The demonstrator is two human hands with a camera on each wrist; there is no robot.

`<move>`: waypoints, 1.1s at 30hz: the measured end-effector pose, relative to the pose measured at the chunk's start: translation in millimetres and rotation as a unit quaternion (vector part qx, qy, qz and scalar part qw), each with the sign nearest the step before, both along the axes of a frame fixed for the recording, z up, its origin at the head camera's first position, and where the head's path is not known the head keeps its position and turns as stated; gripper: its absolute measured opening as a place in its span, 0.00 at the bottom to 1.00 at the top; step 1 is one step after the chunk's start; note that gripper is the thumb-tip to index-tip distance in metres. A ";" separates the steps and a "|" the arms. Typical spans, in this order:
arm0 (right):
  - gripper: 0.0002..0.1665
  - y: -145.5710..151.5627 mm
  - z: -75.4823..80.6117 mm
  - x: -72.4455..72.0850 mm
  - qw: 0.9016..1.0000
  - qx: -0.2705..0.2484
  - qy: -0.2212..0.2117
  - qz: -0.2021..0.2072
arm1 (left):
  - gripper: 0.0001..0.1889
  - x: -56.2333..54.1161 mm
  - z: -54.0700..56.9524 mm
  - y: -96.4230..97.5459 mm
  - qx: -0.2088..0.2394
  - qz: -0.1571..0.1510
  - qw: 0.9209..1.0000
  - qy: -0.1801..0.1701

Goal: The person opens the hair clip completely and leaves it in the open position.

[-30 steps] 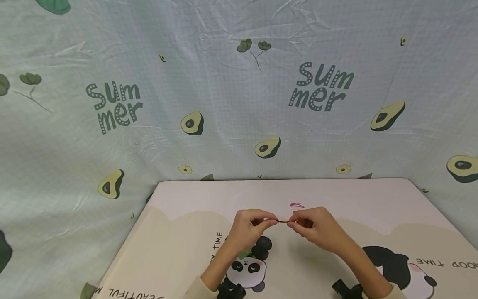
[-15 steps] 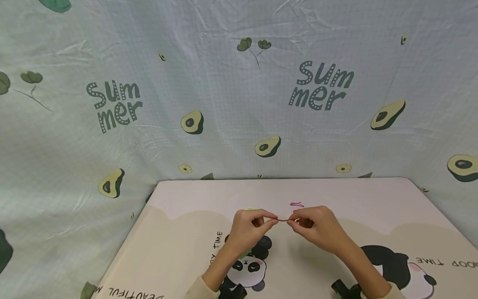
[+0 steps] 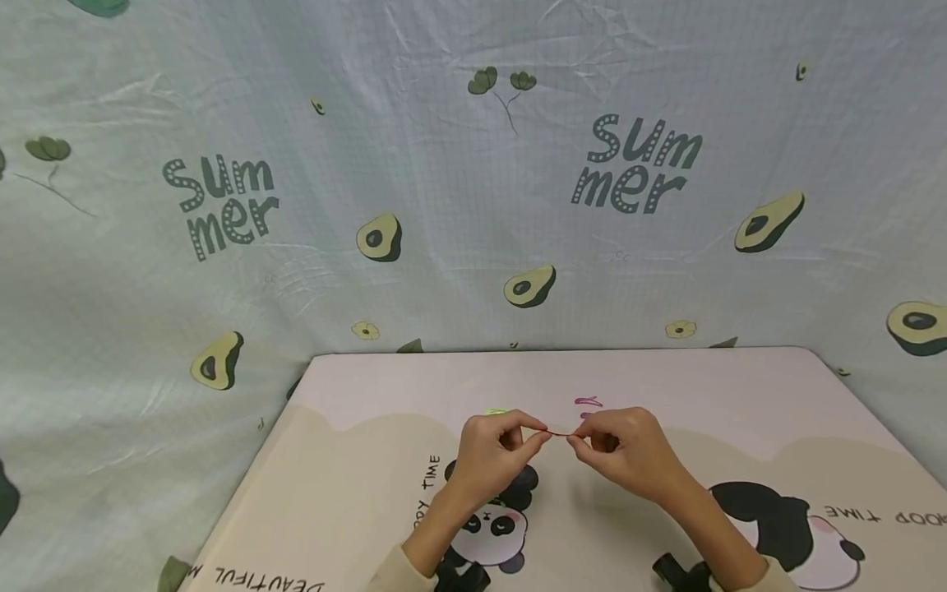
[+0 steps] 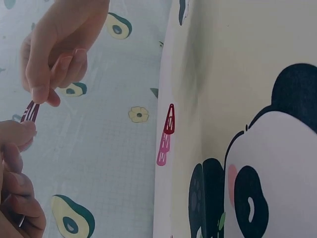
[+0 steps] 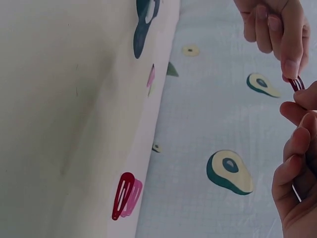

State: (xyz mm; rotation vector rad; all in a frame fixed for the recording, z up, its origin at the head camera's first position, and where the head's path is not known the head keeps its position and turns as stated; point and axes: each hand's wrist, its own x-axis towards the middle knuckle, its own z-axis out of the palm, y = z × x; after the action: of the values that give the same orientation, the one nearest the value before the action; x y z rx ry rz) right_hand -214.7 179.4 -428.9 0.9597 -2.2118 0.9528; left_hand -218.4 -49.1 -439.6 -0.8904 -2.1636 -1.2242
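A dark red snap hair clip [image 3: 561, 434] spans the small gap between my two hands above the table. My left hand [image 3: 490, 454] pinches one end with thumb and forefinger. The other end is pinched by my right hand [image 3: 629, 450]. Slots along the held hair clip [image 4: 30, 112] show in the left wrist view; the fingertips hide its ends. On the table near the far edge lies a red hair clip [image 5: 123, 196], overlapping a pink hair clip [image 5: 132, 199]. My hands partly hide this group in the head view.
The table [image 3: 355, 477] has a panda-printed cover and a far edge against an avocado-patterned cloth [image 3: 444, 181]. Something bright green [image 3: 496, 411] lies partly hidden behind my left hand. A dark wrist mount [image 3: 681, 571] sits by my right forearm.
The head view has shifted slightly, so the backdrop and table sit a little higher. Both hands keep their pinch on the hair clip, almost still.
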 end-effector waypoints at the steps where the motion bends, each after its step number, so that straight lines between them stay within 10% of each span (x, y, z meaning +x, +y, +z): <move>1: 0.13 -0.3 -0.1 -0.2 1.000 -0.004 0.002 0.002 | 0.01 -0.4 -0.6 0.3 0.000 0.002 1.000 0.009; 33: 0.16 -7.6 -1.1 3.5 0.996 -0.081 0.025 0.033 | 0.03 6.2 1.3 3.7 0.046 -0.015 0.999 0.019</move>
State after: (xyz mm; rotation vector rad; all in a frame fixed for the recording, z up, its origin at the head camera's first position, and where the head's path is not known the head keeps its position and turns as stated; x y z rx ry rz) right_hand -211.1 171.8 -430.1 0.9752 -2.0366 1.1074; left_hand -212.1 -45.4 -438.3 -0.9029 -2.0531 -1.3000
